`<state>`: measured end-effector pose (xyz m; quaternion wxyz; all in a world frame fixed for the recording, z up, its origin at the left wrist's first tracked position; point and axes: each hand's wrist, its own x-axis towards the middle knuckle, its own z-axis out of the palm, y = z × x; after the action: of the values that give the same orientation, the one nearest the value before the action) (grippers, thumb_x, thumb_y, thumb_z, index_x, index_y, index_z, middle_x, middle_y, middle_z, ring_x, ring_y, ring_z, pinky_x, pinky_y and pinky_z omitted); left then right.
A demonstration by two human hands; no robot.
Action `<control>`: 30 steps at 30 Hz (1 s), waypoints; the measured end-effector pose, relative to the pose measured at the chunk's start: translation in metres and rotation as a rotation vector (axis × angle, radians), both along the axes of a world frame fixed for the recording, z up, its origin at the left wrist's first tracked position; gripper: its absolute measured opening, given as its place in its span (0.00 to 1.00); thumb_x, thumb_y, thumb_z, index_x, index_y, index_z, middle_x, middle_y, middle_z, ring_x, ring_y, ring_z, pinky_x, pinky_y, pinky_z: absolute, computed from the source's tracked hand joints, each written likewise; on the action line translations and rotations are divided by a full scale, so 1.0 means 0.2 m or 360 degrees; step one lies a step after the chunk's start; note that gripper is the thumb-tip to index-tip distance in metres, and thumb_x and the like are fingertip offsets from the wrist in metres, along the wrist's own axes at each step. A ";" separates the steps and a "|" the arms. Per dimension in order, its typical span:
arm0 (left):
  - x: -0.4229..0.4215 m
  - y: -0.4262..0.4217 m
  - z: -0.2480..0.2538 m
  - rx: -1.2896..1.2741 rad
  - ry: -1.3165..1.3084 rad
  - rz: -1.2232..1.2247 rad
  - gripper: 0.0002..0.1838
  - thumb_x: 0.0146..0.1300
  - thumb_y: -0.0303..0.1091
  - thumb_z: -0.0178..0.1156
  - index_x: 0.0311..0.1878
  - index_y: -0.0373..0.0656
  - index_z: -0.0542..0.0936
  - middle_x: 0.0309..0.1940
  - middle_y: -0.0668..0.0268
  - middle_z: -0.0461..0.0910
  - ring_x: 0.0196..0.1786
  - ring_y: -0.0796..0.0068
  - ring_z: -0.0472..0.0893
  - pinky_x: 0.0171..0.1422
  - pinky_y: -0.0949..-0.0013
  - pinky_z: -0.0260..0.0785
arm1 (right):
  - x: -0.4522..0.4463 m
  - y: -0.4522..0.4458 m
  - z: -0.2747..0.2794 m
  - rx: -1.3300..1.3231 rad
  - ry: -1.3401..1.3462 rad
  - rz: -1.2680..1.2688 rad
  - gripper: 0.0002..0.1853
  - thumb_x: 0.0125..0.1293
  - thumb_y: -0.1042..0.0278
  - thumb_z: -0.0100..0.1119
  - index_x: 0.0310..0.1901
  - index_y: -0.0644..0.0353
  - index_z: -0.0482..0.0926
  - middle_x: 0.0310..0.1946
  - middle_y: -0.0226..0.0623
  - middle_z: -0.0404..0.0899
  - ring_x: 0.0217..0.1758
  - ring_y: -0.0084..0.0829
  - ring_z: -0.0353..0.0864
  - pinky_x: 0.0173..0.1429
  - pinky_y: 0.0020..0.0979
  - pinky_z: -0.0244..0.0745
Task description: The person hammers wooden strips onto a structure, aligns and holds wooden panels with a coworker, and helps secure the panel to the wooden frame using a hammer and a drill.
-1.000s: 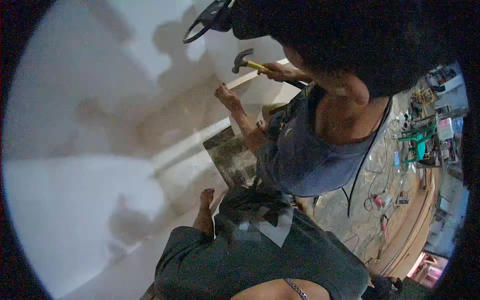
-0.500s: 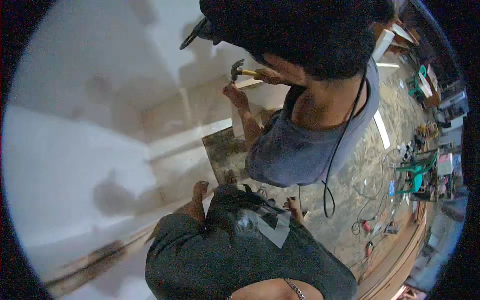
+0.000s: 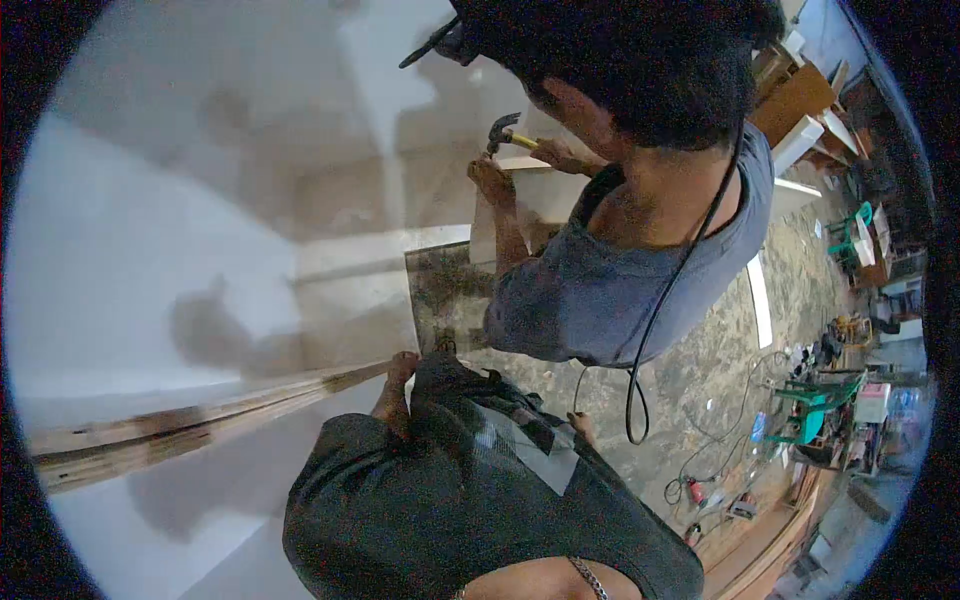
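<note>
My left hand (image 3: 403, 368) is closed over the raw wooden edge of a white panel (image 3: 230, 408), just left of my dark shirt. Low beside my shirt on the other side is my right hand (image 3: 580, 424); its fingers are mostly hidden, and I cannot see anything in it. In front of me a co-worker in a grey sleeveless top grips a claw hammer (image 3: 503, 132) with a yellow handle. The co-worker's other hand (image 3: 492, 182) is raised to the panel right under the hammer head, its fingertips pinched on something too small to make out.
A black cable (image 3: 640, 390) hangs down the co-worker's back. On the mottled floor lie a white strip (image 3: 760, 305), more cables and a red tool (image 3: 695, 491). Green chairs (image 3: 808, 415) and clutter stand at the right; boards (image 3: 800, 105) lean at the far end.
The view has shifted and turned slightly. My left hand sits a little higher, and my right hand is more hidden behind my shirt. The co-worker's hammer stays close above the pinching fingers.
</note>
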<state>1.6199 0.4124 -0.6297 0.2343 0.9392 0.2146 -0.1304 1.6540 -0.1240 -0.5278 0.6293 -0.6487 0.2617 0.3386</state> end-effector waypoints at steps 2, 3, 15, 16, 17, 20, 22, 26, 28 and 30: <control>-0.02 -0.04 0.26 -0.0384 -0.0281 0.0333 0.21 0.56 0.49 0.48 0.38 0.38 0.77 0.33 0.48 0.78 0.39 0.50 0.77 0.43 0.55 0.70 | 0.11 0.10 0.22 -0.0331 0.0060 0.0094 0.20 0.57 0.55 0.56 0.41 0.66 0.71 0.28 0.43 0.78 0.28 0.35 0.79 0.31 0.34 0.74; -0.02 -0.06 0.35 -0.0313 -0.0150 0.0424 0.20 0.56 0.47 0.48 0.38 0.38 0.77 0.32 0.48 0.78 0.38 0.51 0.78 0.43 0.55 0.70 | 0.14 0.15 0.31 -0.0416 0.0051 0.0115 0.21 0.56 0.55 0.57 0.41 0.68 0.72 0.28 0.44 0.78 0.29 0.35 0.79 0.32 0.34 0.73; 0.01 0.03 0.12 -0.0361 -0.0209 0.0412 0.18 0.56 0.44 0.52 0.40 0.37 0.73 0.42 0.53 0.75 0.43 0.58 0.76 0.45 0.58 0.70 | 0.30 0.34 0.51 -0.0250 -0.0046 0.0205 0.14 0.64 0.56 0.48 0.42 0.57 0.68 0.28 0.40 0.74 0.23 0.35 0.77 0.24 0.33 0.71; 0.02 -0.01 0.25 -0.0183 -0.0232 0.0314 0.18 0.57 0.43 0.52 0.41 0.37 0.73 0.43 0.53 0.74 0.43 0.58 0.76 0.46 0.58 0.69 | 0.32 0.33 0.45 -0.0252 -0.0049 0.0216 0.14 0.64 0.56 0.48 0.42 0.57 0.68 0.28 0.40 0.74 0.23 0.35 0.77 0.24 0.33 0.71; 0.03 0.00 0.32 -0.0185 -0.0236 0.0325 0.18 0.57 0.43 0.52 0.41 0.37 0.73 0.43 0.53 0.74 0.43 0.58 0.76 0.46 0.58 0.69 | 0.35 0.31 0.37 -0.0246 0.0108 0.0266 0.14 0.64 0.56 0.49 0.43 0.57 0.67 0.26 0.40 0.74 0.22 0.35 0.77 0.24 0.33 0.71; 0.00 0.04 0.34 0.0022 -0.0149 -0.0180 0.17 0.58 0.45 0.51 0.40 0.40 0.74 0.43 0.53 0.75 0.44 0.58 0.76 0.46 0.58 0.69 | 0.34 0.29 0.35 -0.0083 0.0180 0.0123 0.14 0.63 0.60 0.51 0.44 0.59 0.66 0.24 0.41 0.74 0.22 0.35 0.77 0.23 0.34 0.72; -0.02 0.04 0.31 -0.0159 -0.0142 -0.0062 0.17 0.59 0.45 0.50 0.39 0.39 0.74 0.42 0.53 0.75 0.42 0.57 0.76 0.42 0.58 0.70 | 0.35 0.30 0.37 -0.0247 0.0180 0.0353 0.15 0.62 0.61 0.51 0.45 0.61 0.66 0.24 0.41 0.75 0.23 0.35 0.78 0.22 0.35 0.73; -0.04 0.01 0.31 -0.0429 -0.0130 0.0109 0.18 0.60 0.45 0.50 0.37 0.38 0.74 0.40 0.53 0.76 0.39 0.56 0.78 0.36 0.59 0.72 | 0.33 0.34 0.45 -0.0409 0.0160 0.0300 0.17 0.60 0.61 0.54 0.44 0.64 0.68 0.28 0.42 0.77 0.25 0.35 0.78 0.25 0.35 0.74; -0.02 -0.06 0.48 0.0159 -0.0074 -0.0156 0.15 0.59 0.43 0.51 0.36 0.39 0.75 0.35 0.56 0.77 0.35 0.59 0.79 0.33 0.61 0.72 | 0.33 0.34 0.45 -0.0421 0.0159 0.0297 0.17 0.60 0.60 0.54 0.44 0.65 0.68 0.29 0.43 0.77 0.27 0.35 0.78 0.26 0.35 0.74; 0.00 -0.06 0.50 0.0224 -0.0094 -0.0256 0.14 0.59 0.42 0.51 0.36 0.39 0.75 0.35 0.56 0.77 0.35 0.59 0.79 0.34 0.61 0.72 | 0.32 0.34 0.45 -0.0433 0.0155 0.0304 0.18 0.60 0.60 0.54 0.44 0.66 0.69 0.30 0.43 0.77 0.28 0.35 0.78 0.28 0.35 0.74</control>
<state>1.6201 0.4013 -0.5290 0.1628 0.9709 0.1403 -0.1056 1.7187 -0.0556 -0.4387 0.4873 -0.7327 0.2724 0.3893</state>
